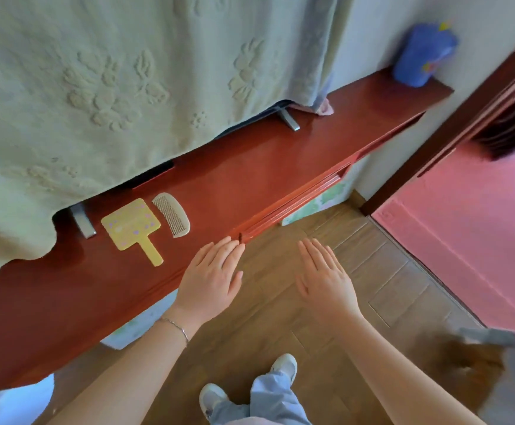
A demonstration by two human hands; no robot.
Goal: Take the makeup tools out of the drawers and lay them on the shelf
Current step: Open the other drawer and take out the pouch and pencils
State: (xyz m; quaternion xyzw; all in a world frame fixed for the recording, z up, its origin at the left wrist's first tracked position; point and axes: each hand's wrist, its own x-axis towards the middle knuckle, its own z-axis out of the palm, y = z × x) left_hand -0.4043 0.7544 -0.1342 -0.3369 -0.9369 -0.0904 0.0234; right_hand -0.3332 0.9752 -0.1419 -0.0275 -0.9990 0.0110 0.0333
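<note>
A yellow hand mirror [132,227] with small purple marks lies flat on the red-brown wooden shelf [250,167], handle pointing toward me. A pale comb [172,214] lies just right of it. My left hand [210,279] hovers flat with straight fingers over the shelf's front edge, fingertips near the drawer front [290,199]. My right hand [323,276] is flat and empty over the floor, a little to the right. The drawer fronts look pushed in; nothing inside them shows.
A pale green embossed cloth [112,87] covers a screen standing on the shelf, its metal feet [290,119] showing. A blue cup [422,55] stands at the far right end. Wooden floor [326,317] lies below, a doorway with pink floor [471,222] to the right.
</note>
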